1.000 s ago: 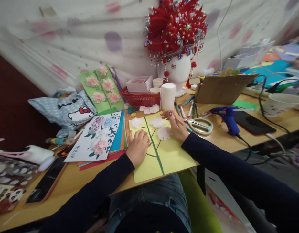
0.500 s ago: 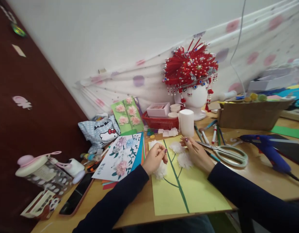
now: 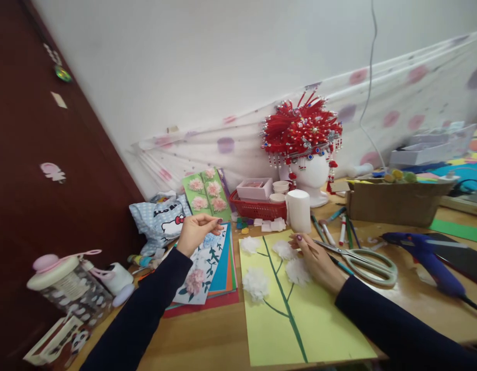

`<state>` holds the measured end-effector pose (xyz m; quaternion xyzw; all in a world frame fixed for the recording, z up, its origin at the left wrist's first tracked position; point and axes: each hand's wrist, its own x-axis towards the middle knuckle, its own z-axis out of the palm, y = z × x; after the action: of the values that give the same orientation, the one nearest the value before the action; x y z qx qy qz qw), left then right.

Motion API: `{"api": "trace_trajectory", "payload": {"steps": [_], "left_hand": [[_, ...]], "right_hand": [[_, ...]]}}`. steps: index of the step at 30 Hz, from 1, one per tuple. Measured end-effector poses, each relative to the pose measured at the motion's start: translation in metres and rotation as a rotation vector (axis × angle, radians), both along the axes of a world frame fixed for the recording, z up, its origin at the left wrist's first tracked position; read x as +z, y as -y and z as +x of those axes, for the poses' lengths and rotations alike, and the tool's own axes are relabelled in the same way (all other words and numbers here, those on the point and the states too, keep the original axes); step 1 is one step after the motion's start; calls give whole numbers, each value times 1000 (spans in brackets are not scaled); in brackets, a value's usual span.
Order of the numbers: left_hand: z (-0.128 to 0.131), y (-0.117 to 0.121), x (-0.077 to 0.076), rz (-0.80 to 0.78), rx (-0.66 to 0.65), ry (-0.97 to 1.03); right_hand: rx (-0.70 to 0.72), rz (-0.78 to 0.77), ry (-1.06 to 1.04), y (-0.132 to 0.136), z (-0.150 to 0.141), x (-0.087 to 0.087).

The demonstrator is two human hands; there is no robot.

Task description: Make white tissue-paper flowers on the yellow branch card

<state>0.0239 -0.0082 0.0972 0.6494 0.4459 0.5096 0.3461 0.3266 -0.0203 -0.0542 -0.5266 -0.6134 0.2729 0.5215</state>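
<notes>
A sheet of yellow paper (image 3: 273, 335) lies before me with a green stem (image 3: 280, 288) and side branches on it. White ruffled paper flowers sit at the branch ends, among them a large one (image 3: 256, 285) at left and a small one (image 3: 249, 245) above it. My right hand (image 3: 317, 263) rests at the sheet's upper right, fingers extended beside two more white flowers (image 3: 283, 249), partly covering one. Raised over a printed flower picture (image 3: 195, 282), my left hand (image 3: 199, 232) has thumb and fingertips pinched together; whatever is between them is too small to make out.
Scissors (image 3: 372, 267), markers (image 3: 342, 229) and a blue glue gun (image 3: 420, 252) lie to the right. Behind the sheet stand a white paper roll (image 3: 299, 211), a red basket (image 3: 257, 208) and a headdress on a mannequin head (image 3: 313, 172). At left are a bottle (image 3: 68, 288) and bag (image 3: 157, 216).
My left hand has moved left and up, off the yellow sheet to above the printed picture, uncovering the left flowers. My right hand stays by the right flowers. The view has tilted up slightly.
</notes>
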Motion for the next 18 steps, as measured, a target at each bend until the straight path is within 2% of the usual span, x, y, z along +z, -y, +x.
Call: {"api": "trace_trajectory", "payload": {"steps": [2, 7, 10, 12, 15, 18], "left_hand": [[0, -4, -7, -5, -15, -13], [7, -20, -35, -141, -113, -77], [9, -24, -47, -130, -123, -87], [11, -25, -51, -84, -117, -111], [19, -26, -55, -6, -140, -168], [32, -30, -53, 18, -210, -196]], "right_hand": [[-15, -6, -18, 0, 0, 0], [-92, 67, -19, 2, 6, 4], [-102, 123, 15, 7, 11, 11], [-100, 133, 47, 11, 12, 21], [-75, 167, 146, 13, 6, 48], [19, 181, 261, 9, -7, 75]]}}
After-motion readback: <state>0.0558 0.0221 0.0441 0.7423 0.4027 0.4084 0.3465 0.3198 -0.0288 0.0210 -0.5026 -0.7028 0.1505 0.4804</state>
